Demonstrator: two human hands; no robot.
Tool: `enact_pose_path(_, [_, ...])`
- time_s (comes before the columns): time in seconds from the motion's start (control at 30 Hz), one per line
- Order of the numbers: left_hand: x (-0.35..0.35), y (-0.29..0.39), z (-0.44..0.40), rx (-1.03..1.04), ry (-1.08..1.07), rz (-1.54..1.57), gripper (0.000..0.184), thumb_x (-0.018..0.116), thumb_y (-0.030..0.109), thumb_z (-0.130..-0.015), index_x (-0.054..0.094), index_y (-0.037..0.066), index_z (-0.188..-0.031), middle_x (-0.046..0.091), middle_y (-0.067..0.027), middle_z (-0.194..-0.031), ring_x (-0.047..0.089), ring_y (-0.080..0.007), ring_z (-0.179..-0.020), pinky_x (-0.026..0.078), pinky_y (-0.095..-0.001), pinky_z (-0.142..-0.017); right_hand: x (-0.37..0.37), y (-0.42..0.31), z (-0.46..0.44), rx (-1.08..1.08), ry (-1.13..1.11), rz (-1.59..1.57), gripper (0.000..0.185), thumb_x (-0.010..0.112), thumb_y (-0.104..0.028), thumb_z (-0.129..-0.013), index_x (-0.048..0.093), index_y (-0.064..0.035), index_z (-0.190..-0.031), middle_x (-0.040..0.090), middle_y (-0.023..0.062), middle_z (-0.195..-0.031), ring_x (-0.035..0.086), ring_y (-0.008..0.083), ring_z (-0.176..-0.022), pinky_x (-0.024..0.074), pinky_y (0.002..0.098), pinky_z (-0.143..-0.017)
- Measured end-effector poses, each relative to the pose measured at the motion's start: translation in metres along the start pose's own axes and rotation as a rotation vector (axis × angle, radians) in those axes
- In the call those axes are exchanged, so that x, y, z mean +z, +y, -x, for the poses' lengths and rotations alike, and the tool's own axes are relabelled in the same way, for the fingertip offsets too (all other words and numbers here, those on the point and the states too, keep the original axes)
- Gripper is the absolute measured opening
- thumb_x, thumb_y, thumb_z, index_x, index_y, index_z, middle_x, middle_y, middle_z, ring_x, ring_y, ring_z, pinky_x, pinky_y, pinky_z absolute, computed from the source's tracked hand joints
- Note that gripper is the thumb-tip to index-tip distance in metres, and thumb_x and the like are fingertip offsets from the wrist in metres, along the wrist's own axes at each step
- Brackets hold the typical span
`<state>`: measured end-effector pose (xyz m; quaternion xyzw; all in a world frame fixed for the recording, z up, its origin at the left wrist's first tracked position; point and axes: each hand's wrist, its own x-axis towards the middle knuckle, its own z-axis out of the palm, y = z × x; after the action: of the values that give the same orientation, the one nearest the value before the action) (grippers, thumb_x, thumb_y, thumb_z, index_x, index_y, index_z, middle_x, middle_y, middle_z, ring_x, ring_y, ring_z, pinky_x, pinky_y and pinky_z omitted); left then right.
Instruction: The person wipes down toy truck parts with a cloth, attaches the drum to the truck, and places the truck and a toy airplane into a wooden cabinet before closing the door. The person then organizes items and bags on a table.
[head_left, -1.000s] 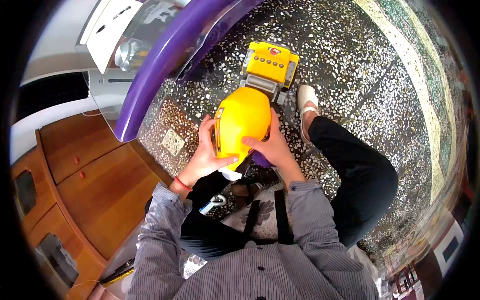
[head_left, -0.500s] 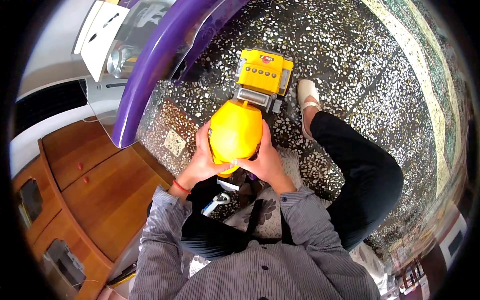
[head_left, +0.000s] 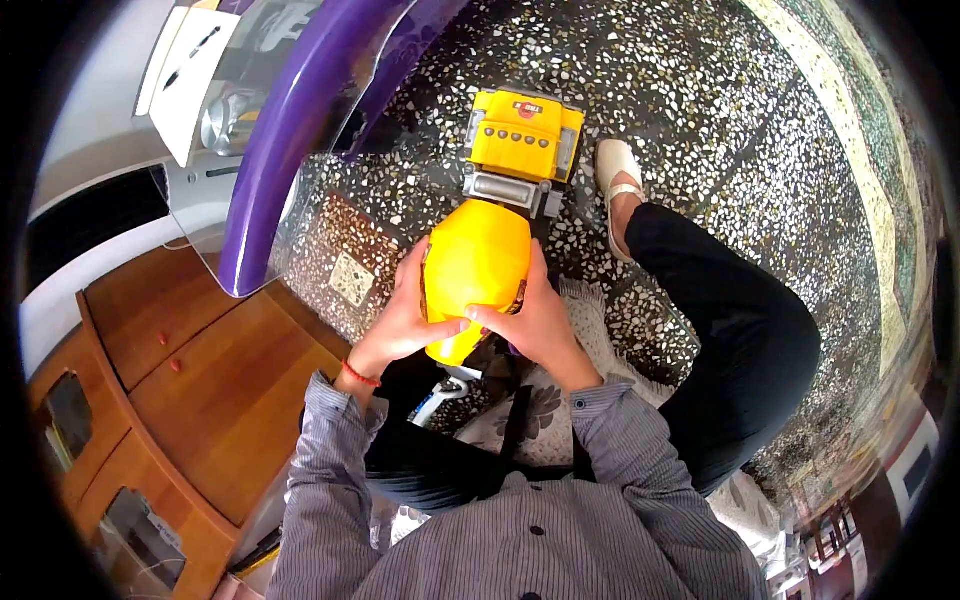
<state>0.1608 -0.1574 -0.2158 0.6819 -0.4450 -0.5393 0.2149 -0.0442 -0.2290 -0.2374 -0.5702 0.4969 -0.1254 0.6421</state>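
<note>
Right hand [head_left: 545, 325]: thumb has shifted in beside that of the left hand [head_left: 395, 325] since a second ago. Grip clamped, both hands round the drum [head_left: 478, 255], just behind the cab [head_left: 520, 140]. Uneven squeeze could let it slip; hard push might roll the cab. Drum smooth plastic, faceted, tapering away from cab; cab boxy, studded. Floor [head_left: 700, 130] around cab speckled, hard-looking.

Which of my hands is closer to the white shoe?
The right. The right hand is on the side of the yellow drum nearer the white shoe; the left hand is on the opposite side, farther away.
</note>
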Motion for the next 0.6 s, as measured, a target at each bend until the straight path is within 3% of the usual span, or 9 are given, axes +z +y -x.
enact_pose_path(0.13, [0.008,-0.014,-0.004,-0.031,-0.006,0.186,0.114,0.083,0.026,-0.072,0.002,0.000,-0.148,0.021,-0.0225,-0.147,0.022,-0.0333,-0.139,0.023,-0.0429,-0.114,-0.006,0.001,-0.011,-0.080,-0.023,-0.063,0.108,0.080,-0.036,-0.068,0.016,0.0052,-0.144,0.052,0.0259,-0.128,0.053,0.0385,-0.119,0.0450,0.0418,-0.096])
enact_pose_path(0.27, [0.012,-0.006,-0.012,0.019,0.043,0.408,0.110,0.079,0.014,-0.078,-0.004,0.003,-0.149,0.017,-0.0221,-0.150,0.024,-0.0308,-0.139,0.030,-0.0432,-0.112,-0.009,0.020,-0.028,-0.108,0.052,-0.061,0.105,0.083,-0.028,-0.069,0.019,0.0004,-0.147,0.047,0.0222,-0.136,0.047,0.0314,-0.126,0.0394,0.0366,-0.103])
enact_pose_path(0.3, [0.013,-0.018,-0.015,-0.008,0.057,0.452,0.110,0.077,0.013,-0.079,-0.007,0.005,-0.149,0.019,-0.0233,-0.150,0.030,-0.0313,-0.137,0.034,-0.0436,-0.109,-0.016,0.019,-0.034,-0.088,0.021,-0.106,0.104,0.083,-0.026,-0.069,0.019,0.0003,-0.147,0.047,0.0207,-0.136,0.047,0.0293,-0.126,0.0392,0.0361,-0.103])
enact_pose_path(0.4, [0.007,0.006,-0.016,-0.131,0.074,0.401,0.101,0.077,0.025,-0.081,0.007,-0.004,-0.147,0.033,-0.0253,-0.144,0.040,-0.0319,-0.131,0.036,-0.0392,-0.107,-0.030,0.015,-0.051,-0.049,-0.061,-0.288,0.110,0.085,-0.030,-0.067,0.016,0.0011,-0.147,0.050,0.0205,-0.133,0.053,0.0274,-0.120,0.0437,0.0358,-0.099])
enact_pose_path(0.43, [0.006,0.004,-0.018,-0.066,-0.008,0.300,0.094,0.076,0.029,-0.082,0.016,-0.008,-0.144,0.041,-0.0242,-0.138,0.042,-0.0292,-0.129,0.037,-0.0363,-0.105,-0.035,-0.001,-0.052,-0.065,-0.076,-0.416,0.106,0.084,-0.027,-0.069,0.017,0.0010,-0.147,0.050,0.0179,-0.133,0.052,0.0249,-0.120,0.0425,0.0347,-0.100])
enact_pose_path(0.53, [0.013,0.022,-0.004,-0.160,-0.188,0.046,0.078,0.075,0.027,-0.081,0.033,-0.006,-0.137,0.049,-0.0194,-0.132,0.046,-0.0260,-0.125,0.038,-0.0355,-0.104,-0.040,0.015,-0.074,-0.112,-0.041,-0.314,0.104,0.085,-0.027,-0.069,0.020,0.0013,-0.146,0.050,0.0174,-0.133,0.051,0.0251,-0.122,0.0412,0.0345,-0.101])
enact_pose_path(0.57, [0.022,0.010,0.000,-0.196,-0.233,0.146,0.074,0.076,0.027,-0.080,0.037,-0.004,-0.135,0.050,-0.0183,-0.129,0.047,-0.0263,-0.122,0.038,-0.0362,-0.103,-0.042,0.017,-0.078,-0.106,-0.053,-0.354,0.103,0.085,-0.028,-0.069,0.022,0.0018,-0.146,0.049,0.0175,-0.134,0.050,0.0251,-0.123,0.0395,0.0339,-0.102])
enact_pose_path(0.6, [0.029,0.009,0.002,-0.086,-0.102,-0.119,0.073,0.076,0.026,-0.080,0.038,-0.002,-0.135,0.050,-0.0179,-0.125,0.048,-0.0273,-0.120,0.039,-0.0376,-0.102,-0.045,0.015,-0.082,-0.112,-0.067,-0.364,0.103,0.085,-0.028,-0.069,0.023,0.0015,-0.146,0.049,0.0172,-0.134,0.049,0.0250,-0.123,0.0391,0.0338,-0.102])
